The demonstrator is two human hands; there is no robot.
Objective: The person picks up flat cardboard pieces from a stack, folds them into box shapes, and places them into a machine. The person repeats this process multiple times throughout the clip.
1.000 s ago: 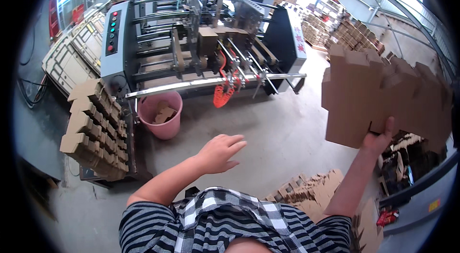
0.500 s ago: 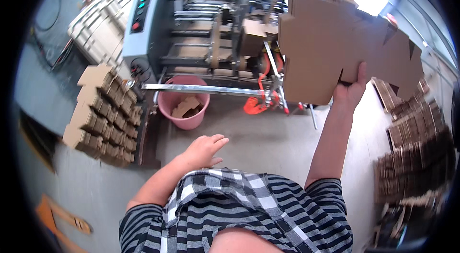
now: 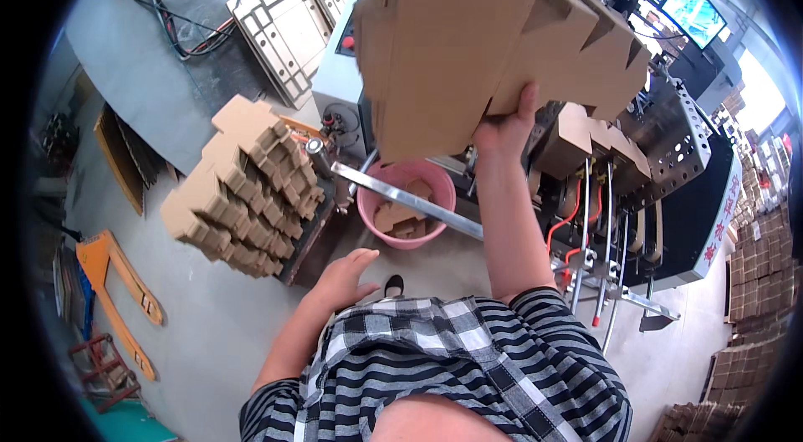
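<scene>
My right hand point(image 3: 508, 124) is closed on the lower edge of a stack of flat die-cut cardboard blanks point(image 3: 443, 49), thumb on the near face. The brown stack is raised in front of the machine and hides part of it; the fingers behind it are out of sight. My left hand point(image 3: 345, 279) hangs low in front of my body, fingers loosely stretched and apart, with nothing in it. Beyond that hand stand a pink bucket point(image 3: 365, 212) with cardboard pieces inside and, to the left, a pile of folded cardboard blanks point(image 3: 238, 191) in stepped rows on a dark low support.
A metal bar point(image 3: 401, 201) crosses over the bucket. At the right is the machine point(image 3: 669, 216) with protruding rods and cardboard in it. An orange pallet jack point(image 3: 100, 262) lies at the left on the floor. More stacked cardboard point(image 3: 757, 275) lines the far right.
My view has turned left, bringing the cardboard pile and pallet jack further in. The held blanks have swung left with my right hand. My left hand stays low and free.
</scene>
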